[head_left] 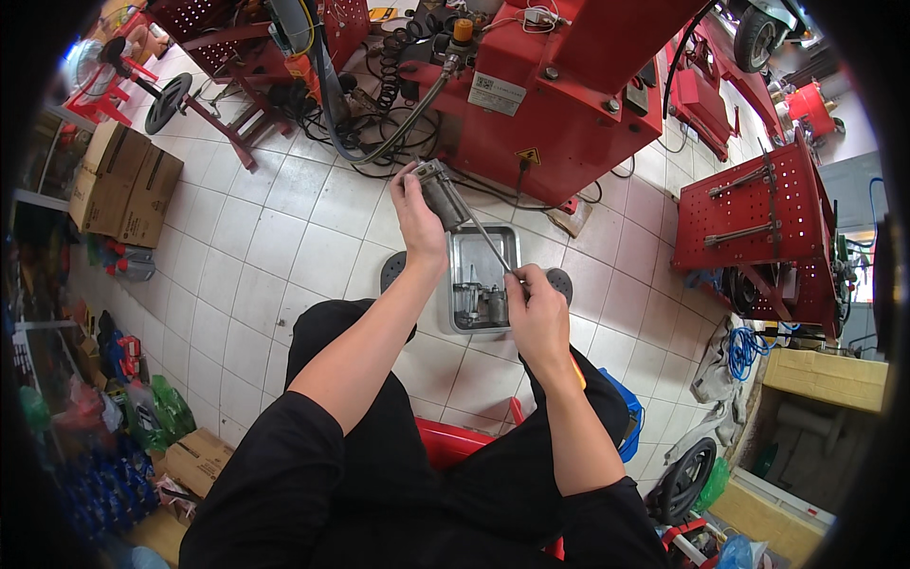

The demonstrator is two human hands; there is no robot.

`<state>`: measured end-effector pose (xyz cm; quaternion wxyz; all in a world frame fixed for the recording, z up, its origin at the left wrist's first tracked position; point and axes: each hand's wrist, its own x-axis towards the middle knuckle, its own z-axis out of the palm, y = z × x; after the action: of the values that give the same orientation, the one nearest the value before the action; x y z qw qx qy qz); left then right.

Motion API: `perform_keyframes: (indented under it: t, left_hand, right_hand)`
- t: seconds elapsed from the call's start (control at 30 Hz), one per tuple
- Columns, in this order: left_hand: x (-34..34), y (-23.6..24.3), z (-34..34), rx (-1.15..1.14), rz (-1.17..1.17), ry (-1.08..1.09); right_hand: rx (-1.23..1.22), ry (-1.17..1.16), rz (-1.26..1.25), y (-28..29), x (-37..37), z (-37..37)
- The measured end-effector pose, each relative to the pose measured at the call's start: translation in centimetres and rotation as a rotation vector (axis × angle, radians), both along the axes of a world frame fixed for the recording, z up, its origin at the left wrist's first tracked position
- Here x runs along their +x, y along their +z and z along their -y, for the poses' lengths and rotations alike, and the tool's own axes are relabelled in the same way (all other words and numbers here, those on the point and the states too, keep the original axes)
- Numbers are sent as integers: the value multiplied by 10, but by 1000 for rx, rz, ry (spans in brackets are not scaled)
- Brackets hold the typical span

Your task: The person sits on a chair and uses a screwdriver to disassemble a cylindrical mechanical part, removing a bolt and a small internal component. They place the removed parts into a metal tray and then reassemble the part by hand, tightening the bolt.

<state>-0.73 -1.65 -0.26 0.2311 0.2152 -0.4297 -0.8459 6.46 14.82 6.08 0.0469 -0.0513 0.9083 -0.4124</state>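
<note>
My left hand (pixel 421 226) is wrapped round a dark grey cylindrical metal part (pixel 444 201), held up over the far end of a metal tray. In my right hand (pixel 540 321) is a long thin metal rod (pixel 490 244), slanting up and left from my closed fingers to the cylinder's far end. My fingers hide the rod's near end, and whether it is a tool or part of the cylinder I cannot tell. Below, the silver rectangular tray (pixel 482 248) stands on the floor between my feet. Several small grey metal parts (pixel 482 302) lie in its near half.
A big red machine (pixel 559 123) with hoses and cables (pixel 379 133) stands just beyond the tray. A red perforated tool stand (pixel 749 213) is at the right. Cardboard boxes (pixel 123 185) stand at the left. I sit on something red (pixel 450 441) over white floor tiles (pixel 313 247).
</note>
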Motion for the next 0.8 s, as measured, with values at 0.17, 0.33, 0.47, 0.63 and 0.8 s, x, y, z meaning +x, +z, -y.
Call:
perform_keyframes:
  t: [0.17,0.33,0.47,0.63,0.8]
  left_hand:
    - [5,21,-2,115,-17,-46]
    - [1,11,1,39,-47,-58]
    - [2,14,-2,86,-67,-41]
    - [2,11,-2,71,-38,-4]
    - [1,-5,0,49,-33,7]
  right_hand:
    - [-400,68,409,-17,-6,-8]
    - [-456,-17,561,-10,-7,-7]
    - [-292,-42,351,-13,-3,-3]
    - [-43,-16,-32,-12,2,4]
    - [38,-69,-11,0,4,12]
